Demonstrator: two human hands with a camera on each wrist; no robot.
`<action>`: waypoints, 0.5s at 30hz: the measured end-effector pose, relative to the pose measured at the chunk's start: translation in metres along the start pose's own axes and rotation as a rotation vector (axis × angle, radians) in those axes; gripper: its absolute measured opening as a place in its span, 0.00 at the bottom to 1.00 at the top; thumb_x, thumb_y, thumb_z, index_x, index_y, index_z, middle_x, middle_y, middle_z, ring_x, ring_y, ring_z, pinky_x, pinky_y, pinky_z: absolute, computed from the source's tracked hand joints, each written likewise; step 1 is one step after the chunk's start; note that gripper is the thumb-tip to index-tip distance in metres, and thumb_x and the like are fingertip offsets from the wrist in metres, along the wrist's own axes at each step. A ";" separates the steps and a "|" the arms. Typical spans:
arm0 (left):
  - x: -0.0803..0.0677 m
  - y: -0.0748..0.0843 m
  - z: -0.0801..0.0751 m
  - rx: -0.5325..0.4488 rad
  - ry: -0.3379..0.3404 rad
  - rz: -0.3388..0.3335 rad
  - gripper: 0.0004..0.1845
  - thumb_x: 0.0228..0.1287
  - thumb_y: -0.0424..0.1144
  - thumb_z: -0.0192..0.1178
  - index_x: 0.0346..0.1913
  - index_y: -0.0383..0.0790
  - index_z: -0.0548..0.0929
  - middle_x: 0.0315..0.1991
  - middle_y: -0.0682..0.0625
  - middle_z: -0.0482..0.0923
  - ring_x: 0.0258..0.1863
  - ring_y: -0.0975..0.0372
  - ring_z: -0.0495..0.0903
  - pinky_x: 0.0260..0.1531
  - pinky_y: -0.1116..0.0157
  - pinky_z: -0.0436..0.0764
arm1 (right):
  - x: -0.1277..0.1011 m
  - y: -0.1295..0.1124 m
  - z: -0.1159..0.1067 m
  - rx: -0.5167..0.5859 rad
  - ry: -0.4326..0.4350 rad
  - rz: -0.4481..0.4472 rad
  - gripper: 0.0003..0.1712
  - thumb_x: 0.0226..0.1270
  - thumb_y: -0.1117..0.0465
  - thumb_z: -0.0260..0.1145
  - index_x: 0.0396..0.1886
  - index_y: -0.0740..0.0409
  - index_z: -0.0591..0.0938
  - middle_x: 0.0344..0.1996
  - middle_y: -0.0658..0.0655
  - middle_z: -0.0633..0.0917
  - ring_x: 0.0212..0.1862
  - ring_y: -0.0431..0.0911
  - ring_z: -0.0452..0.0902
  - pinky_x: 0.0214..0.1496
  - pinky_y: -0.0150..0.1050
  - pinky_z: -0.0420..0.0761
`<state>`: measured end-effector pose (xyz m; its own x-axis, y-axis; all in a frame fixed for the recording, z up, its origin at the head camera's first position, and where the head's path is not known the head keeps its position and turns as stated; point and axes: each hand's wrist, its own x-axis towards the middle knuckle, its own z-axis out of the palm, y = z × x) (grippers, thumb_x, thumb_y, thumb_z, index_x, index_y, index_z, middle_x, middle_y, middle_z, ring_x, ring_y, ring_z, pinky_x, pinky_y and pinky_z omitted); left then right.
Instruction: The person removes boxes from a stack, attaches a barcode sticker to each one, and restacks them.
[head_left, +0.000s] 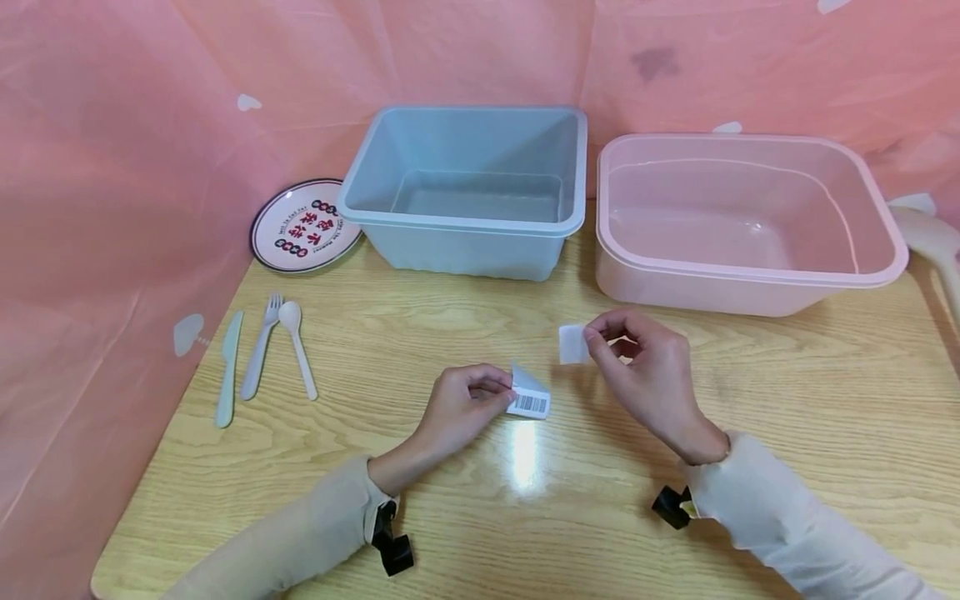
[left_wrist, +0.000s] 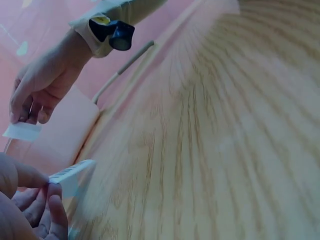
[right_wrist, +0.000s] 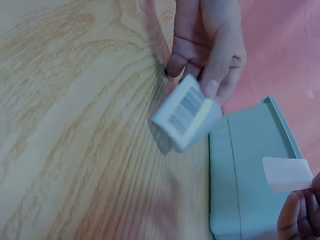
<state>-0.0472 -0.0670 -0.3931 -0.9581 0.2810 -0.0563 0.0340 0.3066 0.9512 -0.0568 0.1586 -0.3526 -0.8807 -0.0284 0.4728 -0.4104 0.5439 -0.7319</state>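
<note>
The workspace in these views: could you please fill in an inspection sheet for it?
Surface: wooden table, with glare near the front.
Job's things: barcode label held just above the table; white strip held apart from it, higher and to the right.
Clutter: blue tub and pink tub side by side at the back; plate left of the blue tub; knife, fork and spoon in a row at left.
Hands: left hand pinches the barcode label; right hand pinches the white strip.
Cables: nothing seen.
Surroundings: pink sheeting behind and at left.
</note>
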 end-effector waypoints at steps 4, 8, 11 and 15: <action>0.002 -0.001 0.000 0.091 0.001 -0.016 0.05 0.57 0.29 0.66 0.36 0.32 0.86 0.33 0.41 0.87 0.31 0.59 0.85 0.33 0.73 0.83 | -0.001 -0.002 0.001 0.013 -0.006 0.003 0.02 0.60 0.71 0.66 0.31 0.67 0.84 0.26 0.56 0.86 0.31 0.28 0.75 0.33 0.17 0.75; 0.001 0.001 -0.001 0.160 0.011 -0.027 0.07 0.57 0.31 0.66 0.38 0.30 0.86 0.32 0.42 0.87 0.29 0.59 0.86 0.30 0.74 0.83 | -0.002 -0.003 0.002 0.018 -0.010 0.008 0.01 0.59 0.72 0.66 0.31 0.67 0.84 0.26 0.56 0.86 0.31 0.28 0.75 0.33 0.17 0.75; 0.001 0.001 -0.001 0.192 0.023 -0.027 0.08 0.57 0.32 0.67 0.38 0.30 0.86 0.32 0.42 0.87 0.28 0.60 0.86 0.29 0.75 0.82 | -0.002 -0.003 0.002 0.020 -0.016 0.010 0.02 0.60 0.71 0.66 0.31 0.67 0.84 0.26 0.55 0.86 0.31 0.28 0.75 0.32 0.17 0.76; 0.001 0.001 -0.002 0.220 0.050 -0.029 0.06 0.57 0.33 0.67 0.35 0.32 0.87 0.31 0.44 0.87 0.26 0.62 0.86 0.28 0.75 0.82 | -0.003 -0.003 0.003 0.014 -0.022 0.007 0.02 0.60 0.71 0.66 0.31 0.67 0.84 0.26 0.55 0.86 0.30 0.29 0.75 0.32 0.18 0.76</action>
<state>-0.0484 -0.0686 -0.3918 -0.9722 0.2256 -0.0627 0.0619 0.5061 0.8602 -0.0534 0.1546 -0.3539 -0.8886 -0.0436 0.4566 -0.4073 0.5328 -0.7418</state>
